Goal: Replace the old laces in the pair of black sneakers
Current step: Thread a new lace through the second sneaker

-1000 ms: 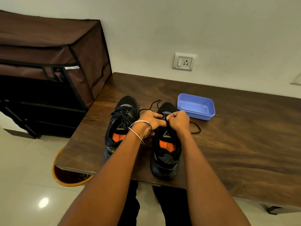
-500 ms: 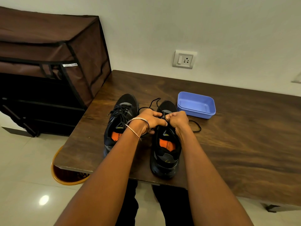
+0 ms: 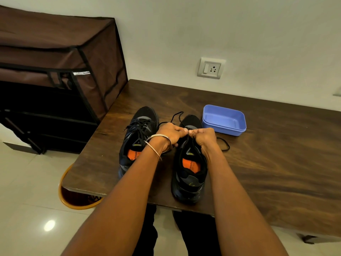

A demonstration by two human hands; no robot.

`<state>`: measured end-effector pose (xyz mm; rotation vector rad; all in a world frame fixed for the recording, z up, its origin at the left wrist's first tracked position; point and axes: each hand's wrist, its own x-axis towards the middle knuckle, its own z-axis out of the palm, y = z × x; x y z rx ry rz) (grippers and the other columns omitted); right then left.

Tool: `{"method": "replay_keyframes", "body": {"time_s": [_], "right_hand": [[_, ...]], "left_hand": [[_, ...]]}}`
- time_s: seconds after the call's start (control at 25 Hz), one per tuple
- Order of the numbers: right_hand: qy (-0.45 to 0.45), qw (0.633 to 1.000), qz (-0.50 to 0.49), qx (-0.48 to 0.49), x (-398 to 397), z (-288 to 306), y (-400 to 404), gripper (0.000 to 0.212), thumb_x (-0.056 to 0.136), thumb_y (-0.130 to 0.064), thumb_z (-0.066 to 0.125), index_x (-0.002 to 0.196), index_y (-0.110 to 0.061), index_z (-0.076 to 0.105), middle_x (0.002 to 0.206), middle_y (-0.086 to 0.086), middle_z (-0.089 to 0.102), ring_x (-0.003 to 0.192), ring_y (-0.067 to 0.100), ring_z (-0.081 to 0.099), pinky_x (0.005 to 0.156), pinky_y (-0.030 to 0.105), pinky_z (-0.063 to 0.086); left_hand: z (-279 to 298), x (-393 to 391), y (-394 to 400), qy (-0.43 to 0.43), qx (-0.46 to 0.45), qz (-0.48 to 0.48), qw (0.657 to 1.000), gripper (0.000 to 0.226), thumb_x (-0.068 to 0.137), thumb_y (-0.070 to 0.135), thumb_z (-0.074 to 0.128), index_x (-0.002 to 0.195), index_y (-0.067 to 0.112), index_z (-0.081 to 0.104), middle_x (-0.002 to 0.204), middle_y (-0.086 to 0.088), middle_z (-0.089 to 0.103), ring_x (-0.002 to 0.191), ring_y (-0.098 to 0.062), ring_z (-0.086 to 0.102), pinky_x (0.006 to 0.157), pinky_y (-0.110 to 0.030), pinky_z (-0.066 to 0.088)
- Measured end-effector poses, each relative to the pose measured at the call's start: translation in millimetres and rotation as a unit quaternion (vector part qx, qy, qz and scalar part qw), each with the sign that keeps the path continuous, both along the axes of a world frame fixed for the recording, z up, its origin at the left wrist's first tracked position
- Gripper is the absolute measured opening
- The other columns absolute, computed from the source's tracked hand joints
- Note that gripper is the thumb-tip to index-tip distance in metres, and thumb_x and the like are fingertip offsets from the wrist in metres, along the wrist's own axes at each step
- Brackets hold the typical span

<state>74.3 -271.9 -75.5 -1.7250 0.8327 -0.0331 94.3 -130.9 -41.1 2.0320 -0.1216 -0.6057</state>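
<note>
Left hand and right hand curled, fingertips meeting, forearms extended

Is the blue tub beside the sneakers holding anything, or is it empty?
Empty, as far as shown: the blue tub shows only its bare floor and inner walls; its near inside corner is hidden by the rim.

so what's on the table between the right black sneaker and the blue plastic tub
In the head view, a loose loop of black lace lies on the wooden table beside the right black sneaker, just in front of the blue plastic tub.

Two sneakers stand side by side on the table, a tub right of them, a cabinet left of the table.
</note>
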Motion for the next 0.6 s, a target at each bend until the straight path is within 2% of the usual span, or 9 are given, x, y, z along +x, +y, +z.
{"method": "replay_keyframes", "body": {"time_s": [0.04, 0.12, 0.2, 0.28, 0.36, 0.4, 0.48, 0.52, 0.6], "right_hand": [[-0.007, 1.0, -0.001, 0.016, -2, 5, 2, 0.013, 0.08, -0.008, 0.078, 0.069, -0.014, 0.074, 0.085, 0.013, 0.074, 0.09, 0.029, 0.07, 0.088, 0.047, 0.058], [-0.014, 0.999, 0.007, 0.034, -9, 19, 5, 0.007, 0.079, 0.002, 0.073, 0.078, -0.004, 0.076, 0.085, 0.015, 0.073, 0.086, 0.027, 0.069, 0.089, 0.044, 0.058], [-0.011, 0.998, 0.029, 0.048, -14, 31, 2, 0.018, 0.081, 0.014, 0.064, 0.094, 0.007, 0.074, 0.089, 0.018, 0.071, 0.083, 0.026, 0.067, 0.088, 0.038, 0.057], [-0.007, 0.997, 0.062, 0.052, -20, 37, -5, 0.022, 0.08, 0.014, 0.068, 0.1, 0.004, 0.072, 0.096, 0.021, 0.071, 0.09, 0.029, 0.069, 0.09, 0.039, 0.057], [0.01, 0.996, 0.084, -0.006, -24, 36, -8, 0.019, 0.074, 0.0, 0.082, 0.087, -0.007, 0.071, 0.095, 0.016, 0.072, 0.095, 0.03, 0.069, 0.091, 0.045, 0.056], [0.028, 0.995, 0.084, -0.052, -25, 34, -8, 0.018, 0.071, -0.009, 0.086, 0.08, -0.011, 0.07, 0.091, 0.012, 0.072, 0.096, 0.029, 0.068, 0.092, 0.048, 0.054], [0.064, 0.985, 0.079, -0.137, -26, 34, -6, 0.023, 0.072, -0.026, 0.087, 0.08, -0.01, 0.072, 0.087, 0.008, 0.072, 0.099, 0.028, 0.065, 0.093, 0.05, 0.051], [0.078, 0.979, 0.081, -0.169, -26, 34, -6, 0.028, 0.074, -0.032, 0.086, 0.084, -0.01, 0.072, 0.091, 0.008, 0.071, 0.103, 0.029, 0.062, 0.095, 0.049, 0.048], [0.107, 0.965, 0.084, -0.225, -26, 40, -2, 0.034, 0.076, -0.04, 0.082, 0.09, -0.013, 0.068, 0.102, 0.008, 0.066, 0.112, 0.032, 0.052, 0.098, 0.047, 0.04]], "left_hand": [[-4, 1, -2, -0.032, 0.018, 0.032, 0.999, 0.017, 0.093, 0.035, 0.062, 0.097, 0.024, 0.072, 0.088, -0.003, 0.069, 0.073, -0.021, 0.067, 0.068, -0.032, 0.056], [-12, 2, -9, -0.118, 0.072, 0.072, 0.988, 0.012, 0.088, 0.03, 0.066, 0.077, 0.029, 0.069, 0.089, 0.0, 0.071, 0.076, -0.021, 0.069, 0.07, -0.029, 0.056], [-15, 2, -14, -0.158, 0.082, 0.08, 0.981, 0.013, 0.085, 0.028, 0.07, 0.072, 0.028, 0.067, 0.091, 0.001, 0.07, 0.084, -0.019, 0.066, 0.071, -0.026, 0.049], [-16, 5, -18, -0.156, 0.076, 0.082, 0.981, 0.017, 0.088, 0.028, 0.067, 0.071, 0.026, 0.063, 0.09, -0.001, 0.068, 0.084, -0.02, 0.063, 0.069, -0.027, 0.046], [-16, 9, -19, -0.157, 0.074, 0.085, 0.981, 0.018, 0.092, 0.025, 0.061, 0.074, 0.019, 0.062, 0.089, -0.004, 0.066, 0.084, -0.022, 0.063, 0.072, -0.031, 0.051], [-13, 11, -18, -0.157, 0.042, 0.096, 0.982, 0.017, 0.093, 0.022, 0.058, 0.078, 0.016, 0.062, 0.09, -0.006, 0.067, 0.083, -0.024, 0.065, 0.076, -0.036, 0.055], [-1, 9, -17, -0.121, -0.116, 0.158, 0.973, 0.013, 0.097, 0.018, 0.05, 0.087, 0.014, 0.056, 0.095, -0.013, 0.069, 0.08, -0.025, 0.069, 0.08, -0.043, 0.058], [11, 7, -15, -0.088, -0.222, 0.196, 0.951, 0.011, 0.1, 0.017, 0.045, 0.091, 0.013, 0.051, 0.095, -0.015, 0.07, 0.078, -0.025, 0.07, 0.077, -0.043, 0.059], [39, 3, -4, -0.047, -0.419, 0.25, 0.871, 0.009, 0.103, 0.017, 0.038, 0.098, 0.012, 0.045, 0.085, -0.012, 0.067, 0.07, -0.024, 0.068, 0.069, -0.04, 0.059]]}}
